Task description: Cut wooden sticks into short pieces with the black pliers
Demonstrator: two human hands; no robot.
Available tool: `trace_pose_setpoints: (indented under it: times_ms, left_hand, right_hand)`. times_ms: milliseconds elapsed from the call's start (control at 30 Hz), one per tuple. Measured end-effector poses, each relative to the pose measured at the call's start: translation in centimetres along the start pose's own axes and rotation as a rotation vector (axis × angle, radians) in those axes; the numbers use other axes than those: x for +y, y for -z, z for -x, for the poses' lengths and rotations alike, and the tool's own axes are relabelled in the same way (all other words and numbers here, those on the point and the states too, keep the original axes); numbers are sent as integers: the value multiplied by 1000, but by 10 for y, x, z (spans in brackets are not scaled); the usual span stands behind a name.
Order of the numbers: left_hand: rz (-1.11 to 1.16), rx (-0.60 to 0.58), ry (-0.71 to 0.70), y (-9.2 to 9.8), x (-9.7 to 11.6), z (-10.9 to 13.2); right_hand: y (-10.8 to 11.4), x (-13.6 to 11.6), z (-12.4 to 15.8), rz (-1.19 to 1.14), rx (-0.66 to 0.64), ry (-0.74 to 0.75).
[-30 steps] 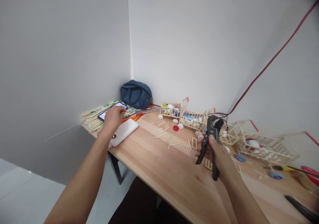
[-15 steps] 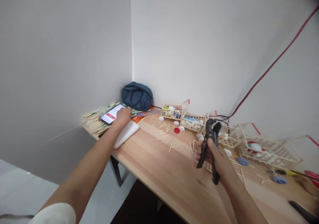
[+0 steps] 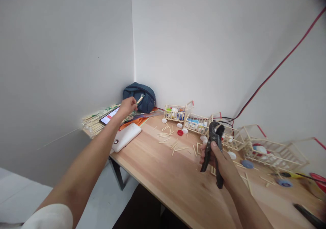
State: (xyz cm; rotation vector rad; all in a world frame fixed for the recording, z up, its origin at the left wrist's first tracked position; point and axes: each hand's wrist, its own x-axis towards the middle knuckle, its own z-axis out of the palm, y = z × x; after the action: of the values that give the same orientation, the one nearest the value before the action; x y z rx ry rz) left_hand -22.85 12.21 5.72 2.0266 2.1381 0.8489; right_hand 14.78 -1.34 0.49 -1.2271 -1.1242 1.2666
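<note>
My left hand (image 3: 128,106) is raised above the far left corner of the wooden table (image 3: 168,174), its fingers closed on a thin wooden stick (image 3: 139,100). Below it lie a lit phone (image 3: 109,115) and a bundle of long sticks (image 3: 95,122). My right hand (image 3: 219,161) hovers over the table's middle, wrapped round the handles of black cutting pliers (image 3: 213,148) whose jaws point up. Short cut sticks (image 3: 170,141) are scattered between the two hands.
A blue pouch (image 3: 139,97) sits in the corner. A white power bank (image 3: 126,136) lies near the left edge. Small stick-built baskets (image 3: 197,122) holding bottle caps line the back wall, loose caps (image 3: 180,132) beside them. A red cable (image 3: 275,69) runs up the wall.
My left hand lifted off the phone and stick bundle and now holds a stick up near the pouch. My right hand with the pliers stayed nearly still.
</note>
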Motion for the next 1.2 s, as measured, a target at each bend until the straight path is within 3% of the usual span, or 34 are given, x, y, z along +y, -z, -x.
trace_pose_setpoints:
  times_ms: [33,100,200,333,500,700,967,1100,1200]
  left_hand:
    - [80,38,-14,6,7,0]
    - [452,160,-53,18,25,4]
    - [904,202,-124,33,54,21]
    - [1322,15,-36,30,81,50]
    - [1682,-252,150,0,93,77]
    - [1905,-439,293,-25,105,97]
    - [2010,-513,268,-21,130,108]
    - [2036,-535,242,-24,135,118]
    - [2067,-546,241,-30,137,129]
  right_hand:
    - [1,0,0,22,2,3]
    - [2,-2,-1,122,-4,12]
    - [-1,-6,3,536,-16,17]
    - [-19,-5,18,1098,-113,147]
    - [-44,13,43,1335,-193,314]
    - [-39,38,55,1436,-64,495]
    - [-30,53,59,1388,-4,574]
    - [-29,44,62,1289,-39,543]
    - [-34,24,68,1086,11,525]
